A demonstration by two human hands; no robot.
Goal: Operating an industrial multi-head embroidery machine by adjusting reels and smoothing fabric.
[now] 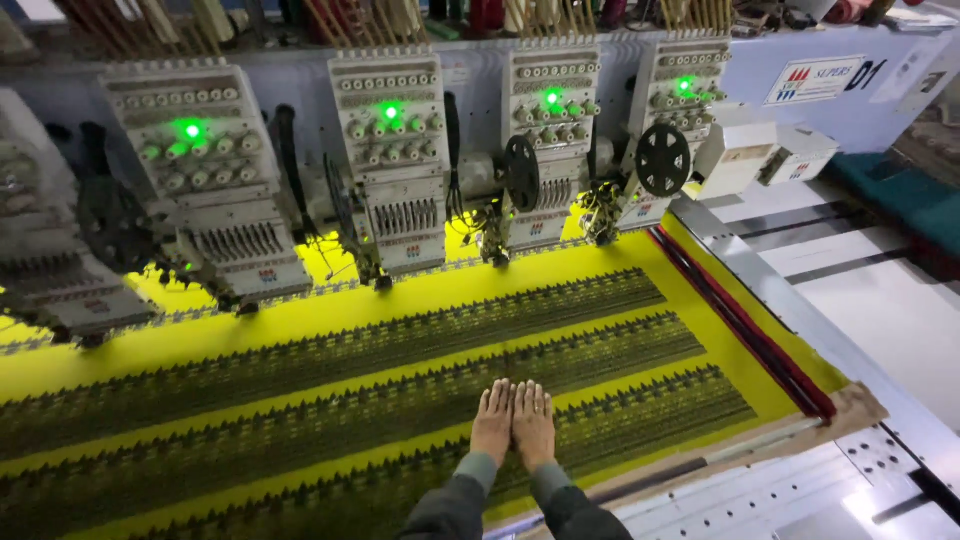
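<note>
Both hands lay flat, palms down, side by side on the yellow fabric [600, 300], index-finger edges touching. The left hand [492, 422] and right hand [534, 424] were open, fingers extended and held together, pointing away from the body; neither gripped anything. Grey sleeves [470, 490] covered both forearms, which converged toward the wrists. The fabric was stretched flat under the palms and ran well out to the left and ahead of the hands; the hands rested on the nearest of the dark embroidered bands [400, 345]. Four such bands were counted, running across the cloth from far left to just right of the hands, yellow strips between them. Ahead of the fingertips, beyond the bands, stood a row of embroidery heads [395, 150]: four in clear view, each with one green lamp [390, 111] lit (four lamps), and a fifth partly cut off at far left. Right of the hands ran a red edge strip [745, 325], then a grey metal table [880, 320].
</note>
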